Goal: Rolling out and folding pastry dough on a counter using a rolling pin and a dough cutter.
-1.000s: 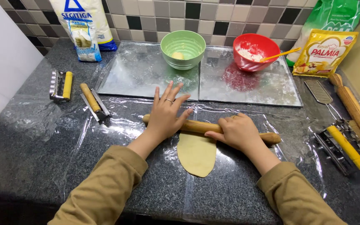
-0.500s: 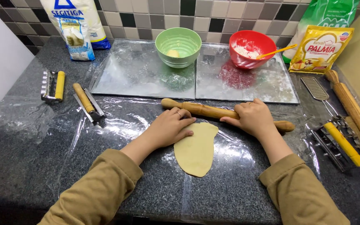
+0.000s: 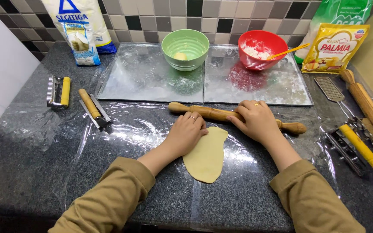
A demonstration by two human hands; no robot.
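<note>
Both hands rest flat, palms down: left hand on soft, tear-prone dough sheet mid-countertop, right hand on stiff wooden rolling pin; grip its end handles.

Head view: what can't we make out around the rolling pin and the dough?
- Rolling pin, head view: its middle is covered by the right hand and the left hand, so neither grip shows.
- Dough sheet: the top left edge lies under the left hand.
- Green bowl: the pale lump inside is too small to identify.
- Green bag: cut off by the top edge.
</note>
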